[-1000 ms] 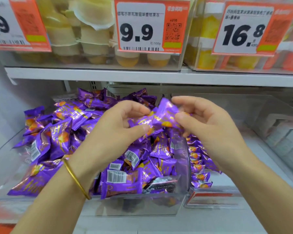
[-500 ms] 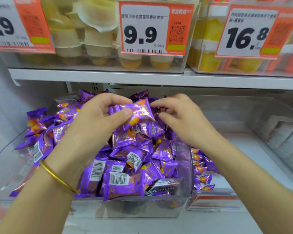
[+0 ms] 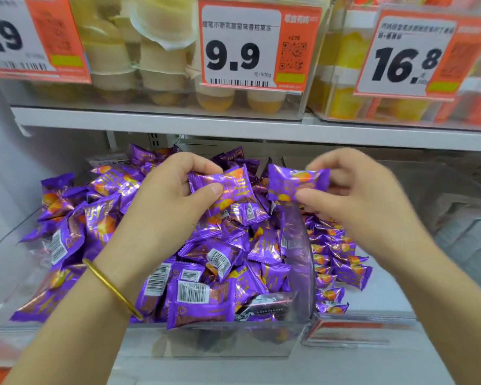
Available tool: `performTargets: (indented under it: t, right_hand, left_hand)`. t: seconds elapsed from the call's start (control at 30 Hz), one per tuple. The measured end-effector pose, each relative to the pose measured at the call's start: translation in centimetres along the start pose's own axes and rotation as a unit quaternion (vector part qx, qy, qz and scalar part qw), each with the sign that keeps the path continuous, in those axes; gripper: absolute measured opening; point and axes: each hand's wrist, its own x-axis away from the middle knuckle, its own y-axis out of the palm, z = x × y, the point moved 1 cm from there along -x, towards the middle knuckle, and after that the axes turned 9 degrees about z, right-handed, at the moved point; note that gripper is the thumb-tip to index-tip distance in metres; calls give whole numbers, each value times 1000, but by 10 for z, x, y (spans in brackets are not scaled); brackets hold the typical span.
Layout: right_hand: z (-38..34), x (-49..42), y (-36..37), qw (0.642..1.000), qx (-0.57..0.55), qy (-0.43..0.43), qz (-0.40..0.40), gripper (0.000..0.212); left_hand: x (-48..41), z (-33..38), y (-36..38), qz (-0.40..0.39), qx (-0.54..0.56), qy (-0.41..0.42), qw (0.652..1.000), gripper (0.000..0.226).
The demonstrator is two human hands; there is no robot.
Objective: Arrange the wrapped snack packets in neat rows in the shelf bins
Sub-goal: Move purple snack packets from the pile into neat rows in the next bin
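The left hand [image 3: 161, 207] pinches a purple packet [image 3: 228, 187] by its left end between thumb and curled fingers, above the far middle of the heaped packets [image 3: 211, 262] in the left clear bin [image 3: 228, 343]; the right hand [image 3: 358, 207] pinches a second packet [image 3: 295, 184] between thumb and fingertips, held just over the curved clear wall [image 3: 300, 245] that parts the two bins; the two held packets sit near each other, with a narrow gap between them; the heap rises above the left bin's front rim and spills toward its left edge; right of the curved wall, a short row of packets [image 3: 333, 262] lies close along it in the right bin [image 3: 456, 195], whose pale floor shows farther right; the white shelf board [image 3: 178, 125] runs just above both hands, leaving little height over them; on it stand clear boxes of jelly cups [image 3: 214, 98] behind orange price tags [image 3: 247, 45]; a gold bangle [image 3: 111, 287] circles the left wrist.
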Motion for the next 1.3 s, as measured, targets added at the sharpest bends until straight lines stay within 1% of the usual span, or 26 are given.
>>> performTargets:
  t: [0.03,0.07,0.13,0.2,0.23,0.27,0.33,0.4,0.47,0.57,0.6,0.67,0.73,0.8,0.87,0.97,1.1,1.2,1.3]
  right_hand:
    - [-3,5,-10,996,-82,32,-22,27]
    - [-6,10,-17,987,-142,50,-50,26]
    - [-8,18,-20,973,-200,50,-99,25]
    - [-9,22,-17,977,-181,28,-108,23]
    - [-9,22,-15,980,-166,23,-104,26]
    - [-7,22,-15,981,-164,26,-102,29]
    - [-4,21,-18,975,-187,53,-104,26]
    - [1,21,-24,976,-177,68,-109,21]
    - [7,21,-29,980,-152,70,-108,24]
    - [19,19,-38,983,-127,80,-104,46]
    - [23,18,-41,984,-115,81,-110,50]
    - [30,18,-48,981,-110,85,-135,50]
    - [34,17,-54,975,-130,92,-152,45]
    - [38,17,-60,972,-154,97,-149,42]
    - [42,15,-66,972,-160,99,-138,41]
    - [56,13,-84,977,-123,123,-123,37]
    - [91,17,-107,980,19,163,-114,33]
    - [108,22,-106,969,79,179,-153,30]
    - [117,23,-99,960,134,164,-182,29]
  left_hand:
    - [1,1,3,-3,-4,11,1000,14]
    - [2,2,6,-9,-7,20,1000,15]
    - [6,6,15,-34,-10,39,999,17]
    - [10,9,25,-66,2,49,997,20]
    - [11,10,30,-78,22,44,996,21]
    - [13,12,34,-87,49,34,994,19]
    - [14,12,39,-105,117,-6,988,12]
    - [15,9,44,-141,153,-28,978,24]
    - [18,10,52,-174,121,-11,977,26]
    - [23,11,69,-188,113,-1,976,27]
    - [24,11,73,-192,118,0,974,28]
    - [23,12,81,-195,115,20,974,28]
    - [23,12,89,-197,108,42,973,28]
    - [24,13,98,-201,98,57,973,28]
    - [24,12,105,-189,51,90,977,33]
    - [23,6,113,-168,-32,142,975,42]
    - [21,-1,115,-129,-89,158,975,37]
    - [22,-4,116,-127,-120,178,968,34]
    - [22,-4,115,-123,-120,177,969,29]
